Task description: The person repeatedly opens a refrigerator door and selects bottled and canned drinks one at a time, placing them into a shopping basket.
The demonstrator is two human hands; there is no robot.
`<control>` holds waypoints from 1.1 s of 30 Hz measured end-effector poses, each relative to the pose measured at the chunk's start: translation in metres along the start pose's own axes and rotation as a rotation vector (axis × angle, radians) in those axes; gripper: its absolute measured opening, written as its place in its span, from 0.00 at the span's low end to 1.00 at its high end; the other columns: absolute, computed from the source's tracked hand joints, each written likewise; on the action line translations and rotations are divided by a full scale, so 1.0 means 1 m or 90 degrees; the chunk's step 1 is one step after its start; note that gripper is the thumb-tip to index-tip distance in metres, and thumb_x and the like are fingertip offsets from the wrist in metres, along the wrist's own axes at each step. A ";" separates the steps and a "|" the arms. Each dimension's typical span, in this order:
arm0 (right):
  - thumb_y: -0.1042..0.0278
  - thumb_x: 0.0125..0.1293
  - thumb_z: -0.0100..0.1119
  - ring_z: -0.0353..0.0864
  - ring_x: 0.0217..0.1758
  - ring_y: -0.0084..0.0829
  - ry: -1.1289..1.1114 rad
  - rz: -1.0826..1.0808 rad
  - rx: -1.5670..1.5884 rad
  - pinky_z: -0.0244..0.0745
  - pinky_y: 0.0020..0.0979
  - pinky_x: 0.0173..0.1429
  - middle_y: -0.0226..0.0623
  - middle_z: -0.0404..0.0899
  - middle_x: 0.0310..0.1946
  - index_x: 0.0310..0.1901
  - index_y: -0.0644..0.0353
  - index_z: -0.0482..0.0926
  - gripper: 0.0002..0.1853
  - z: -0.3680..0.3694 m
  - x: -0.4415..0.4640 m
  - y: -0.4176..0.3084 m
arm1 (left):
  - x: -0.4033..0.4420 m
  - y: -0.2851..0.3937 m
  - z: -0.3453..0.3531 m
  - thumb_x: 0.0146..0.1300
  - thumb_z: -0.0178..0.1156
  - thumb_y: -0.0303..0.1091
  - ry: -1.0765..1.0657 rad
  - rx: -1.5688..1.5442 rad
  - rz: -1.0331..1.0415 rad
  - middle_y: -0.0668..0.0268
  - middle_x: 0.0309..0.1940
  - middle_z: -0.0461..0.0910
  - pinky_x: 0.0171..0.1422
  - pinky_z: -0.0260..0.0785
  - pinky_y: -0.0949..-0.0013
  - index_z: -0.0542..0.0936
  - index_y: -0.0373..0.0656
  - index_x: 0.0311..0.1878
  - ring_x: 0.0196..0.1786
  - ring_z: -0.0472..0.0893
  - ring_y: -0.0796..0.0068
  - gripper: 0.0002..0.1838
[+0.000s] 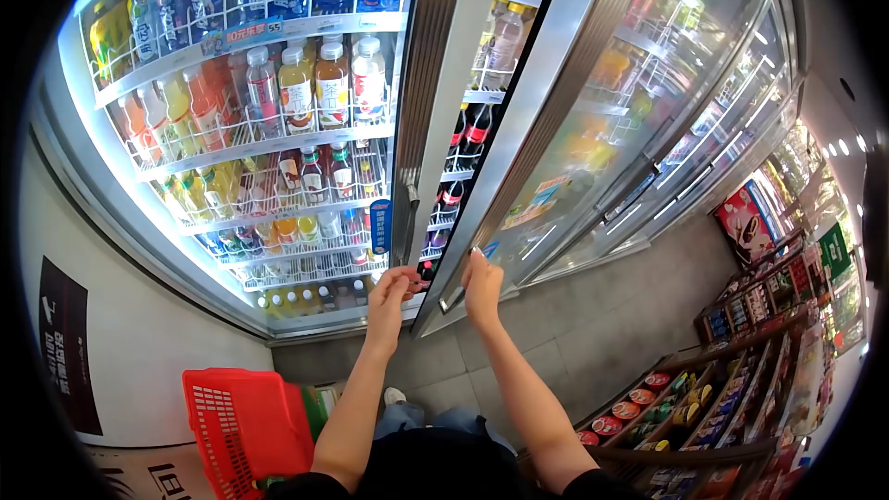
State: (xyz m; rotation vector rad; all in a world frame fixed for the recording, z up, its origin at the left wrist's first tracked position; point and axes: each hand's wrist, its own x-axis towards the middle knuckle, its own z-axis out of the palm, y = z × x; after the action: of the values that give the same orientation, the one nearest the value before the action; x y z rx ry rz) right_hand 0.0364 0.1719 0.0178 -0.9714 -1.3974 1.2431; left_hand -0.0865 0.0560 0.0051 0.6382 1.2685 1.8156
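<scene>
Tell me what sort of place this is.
Probably a convenience store or small supermarket, judging by the glass-doored drinks fridge, the shelves of packaged goods and the red shopping basket.

- A shop, of the convenience-store kind
- Glass-doored coolers (593, 134) stocked with rows of bottled drinks (332, 81)
- Display racks (685, 454) filled with packaged goods (641, 396)
- A red shopping basket (282, 398) near the coolers

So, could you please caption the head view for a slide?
Left hand and right hand before silver-framed glass cooler doors, red plastic basket nearby.
</scene>
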 end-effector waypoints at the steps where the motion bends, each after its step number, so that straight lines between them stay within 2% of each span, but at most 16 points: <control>1: 0.55 0.73 0.53 0.57 0.17 0.15 0.019 -0.009 -0.005 0.49 0.27 0.22 0.21 0.61 0.12 0.15 0.56 0.62 0.28 -0.004 -0.007 -0.002 | -0.007 -0.002 0.002 0.75 0.50 0.34 -0.006 0.004 -0.001 0.69 0.44 0.82 0.52 0.67 0.75 0.79 0.42 0.52 0.45 0.78 0.79 0.12; 6: 0.53 0.72 0.55 0.55 0.20 0.15 0.085 -0.037 -0.031 0.48 0.30 0.23 0.20 0.59 0.13 0.15 0.60 0.63 0.28 -0.029 -0.033 0.005 | -0.047 -0.011 0.004 0.75 0.50 0.33 0.030 0.001 0.008 0.68 0.44 0.82 0.50 0.67 0.74 0.79 0.41 0.52 0.45 0.78 0.79 0.12; 11: 0.55 0.64 0.67 0.55 0.21 0.15 0.123 -0.032 -0.065 0.52 0.28 0.24 0.20 0.59 0.14 0.16 0.62 0.66 0.27 -0.059 -0.062 -0.009 | -0.082 -0.009 0.032 0.74 0.50 0.34 0.026 0.027 0.027 0.66 0.43 0.81 0.52 0.70 0.73 0.78 0.41 0.52 0.44 0.79 0.79 0.11; 15: 0.57 0.60 0.72 0.56 0.22 0.15 0.157 -0.041 -0.065 0.54 0.27 0.25 0.20 0.59 0.15 0.19 0.62 0.69 0.24 -0.098 -0.094 -0.030 | -0.107 -0.015 0.064 0.74 0.50 0.33 -0.012 0.047 0.025 0.65 0.44 0.80 0.52 0.70 0.73 0.78 0.39 0.52 0.44 0.79 0.78 0.12; 18: 0.58 0.58 0.73 0.57 0.22 0.16 0.183 -0.070 -0.106 0.56 0.25 0.25 0.22 0.62 0.16 0.24 0.63 0.74 0.19 -0.133 -0.118 -0.040 | -0.132 -0.036 0.078 0.74 0.49 0.33 -0.025 0.040 0.005 0.64 0.45 0.80 0.51 0.70 0.72 0.77 0.39 0.53 0.44 0.79 0.77 0.12; 19: 0.62 0.58 0.73 0.59 0.23 0.13 0.184 -0.064 -0.108 0.57 0.22 0.26 0.17 0.64 0.18 0.36 0.61 0.86 0.12 -0.146 -0.124 -0.038 | -0.141 -0.043 0.083 0.74 0.50 0.33 -0.028 0.026 -0.012 0.67 0.44 0.81 0.50 0.67 0.75 0.78 0.40 0.52 0.44 0.77 0.79 0.11; 21: 0.62 0.57 0.73 0.59 0.22 0.13 0.186 -0.034 -0.126 0.57 0.22 0.26 0.18 0.66 0.18 0.33 0.60 0.85 0.10 -0.174 -0.140 -0.048 | -0.156 -0.055 0.092 0.74 0.50 0.33 -0.044 0.029 -0.029 0.66 0.44 0.81 0.50 0.68 0.75 0.78 0.40 0.52 0.44 0.78 0.79 0.11; 22: 0.62 0.56 0.73 0.59 0.23 0.12 0.224 -0.052 -0.123 0.57 0.21 0.26 0.18 0.68 0.18 0.28 0.59 0.82 0.11 -0.184 -0.148 -0.059 | -0.163 -0.061 0.098 0.74 0.51 0.33 -0.051 0.030 -0.036 0.66 0.45 0.81 0.50 0.68 0.75 0.78 0.40 0.53 0.44 0.78 0.79 0.12; 25: 0.62 0.50 0.79 0.66 0.26 0.18 0.272 -0.166 -0.050 0.68 0.22 0.34 0.23 0.74 0.22 0.42 0.61 0.72 0.25 -0.216 -0.156 -0.028 | -0.177 -0.081 0.117 0.74 0.51 0.35 -0.078 0.042 -0.052 0.66 0.45 0.81 0.50 0.68 0.75 0.78 0.40 0.53 0.44 0.78 0.79 0.12; 26: 0.59 0.45 0.82 0.72 0.31 0.22 0.291 -0.107 -0.162 0.73 0.25 0.41 0.30 0.78 0.32 0.50 0.61 0.68 0.36 -0.233 -0.166 -0.024 | -0.180 -0.085 0.126 0.74 0.51 0.35 -0.088 0.035 -0.061 0.66 0.45 0.81 0.50 0.68 0.75 0.78 0.40 0.53 0.44 0.78 0.79 0.12; 27: 0.59 0.45 0.82 0.72 0.31 0.22 0.307 -0.103 -0.170 0.73 0.25 0.41 0.30 0.78 0.32 0.50 0.61 0.68 0.36 -0.245 -0.173 -0.026 | -0.184 -0.088 0.137 0.74 0.51 0.35 -0.097 0.028 -0.067 0.66 0.45 0.81 0.50 0.68 0.75 0.78 0.41 0.53 0.44 0.78 0.79 0.12; 29: 0.54 0.40 0.84 0.74 0.37 0.25 0.398 -0.151 -0.246 0.73 0.28 0.44 0.36 0.76 0.43 0.55 0.59 0.67 0.43 -0.267 -0.178 -0.033 | -0.189 -0.090 0.160 0.74 0.51 0.35 -0.129 0.024 -0.076 0.66 0.46 0.81 0.51 0.68 0.75 0.78 0.41 0.53 0.44 0.78 0.79 0.12; 30: 0.53 0.37 0.85 0.74 0.41 0.28 0.417 -0.133 -0.271 0.74 0.31 0.46 0.38 0.73 0.48 0.64 0.59 0.63 0.52 -0.279 -0.180 -0.036 | -0.190 -0.091 0.173 0.74 0.51 0.35 -0.147 0.033 -0.077 0.66 0.46 0.80 0.51 0.68 0.73 0.78 0.42 0.53 0.45 0.78 0.78 0.12; 33: 0.54 0.36 0.84 0.73 0.40 0.30 0.472 -0.196 -0.294 0.72 0.32 0.44 0.38 0.72 0.47 0.69 0.59 0.60 0.57 -0.320 -0.187 -0.042 | -0.194 -0.092 0.203 0.74 0.51 0.36 -0.187 0.044 -0.083 0.66 0.46 0.80 0.52 0.69 0.72 0.77 0.42 0.54 0.45 0.79 0.77 0.12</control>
State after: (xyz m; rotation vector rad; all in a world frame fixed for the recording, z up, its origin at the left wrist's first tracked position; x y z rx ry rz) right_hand 0.3873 0.0465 0.0248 -1.2946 -1.1704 0.2603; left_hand 0.2060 0.0132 0.0022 0.8083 1.1487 1.5141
